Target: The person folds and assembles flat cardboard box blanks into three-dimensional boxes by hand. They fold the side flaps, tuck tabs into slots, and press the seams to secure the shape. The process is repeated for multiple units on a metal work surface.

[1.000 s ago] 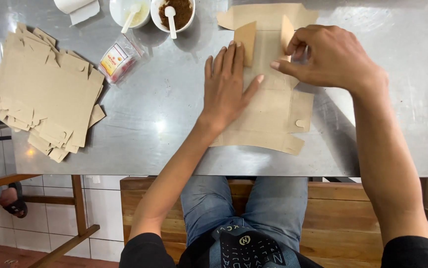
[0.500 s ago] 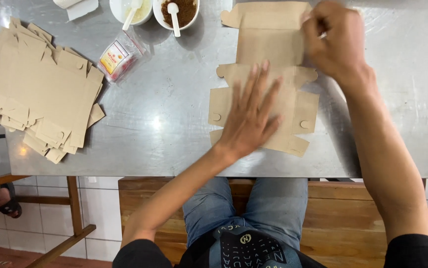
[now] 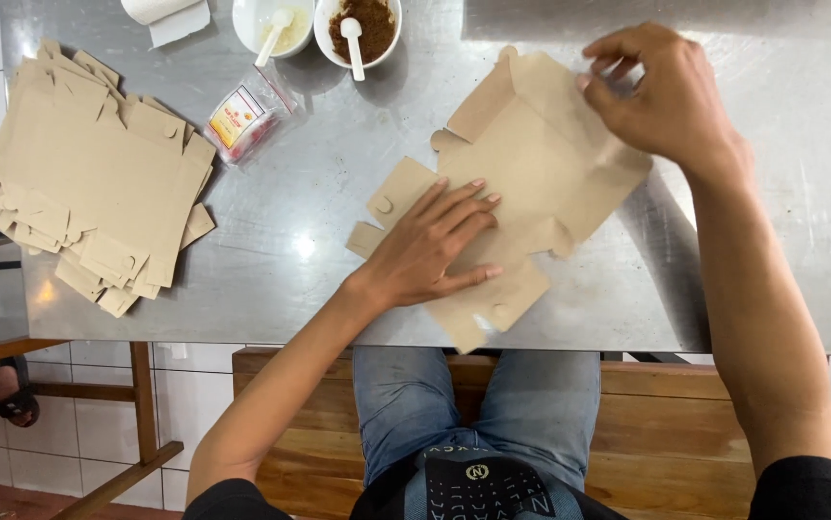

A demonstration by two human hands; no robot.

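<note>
A flat brown cardboard box blank (image 3: 531, 164) lies at a slant on the steel table (image 3: 338, 221). My left hand (image 3: 430, 246) presses flat on its near part, fingers spread toward the right. My right hand (image 3: 651, 91) pinches the blank's far right edge with fingertips bent. The blank's near corner hangs a little over the table's front edge.
A stack of several more brown blanks (image 3: 98, 173) lies at the table's left. At the back stand a white bowl (image 3: 276, 19) with a spoon, a bowl of brown powder (image 3: 358, 24), a small clear packet (image 3: 242, 116) and a paper roll (image 3: 160, 14). A wooden bench (image 3: 647, 404) is below.
The blank has turned from square-on to slanted. My left hand slid down and left along it; my right hand keeps hold of the far edge.
</note>
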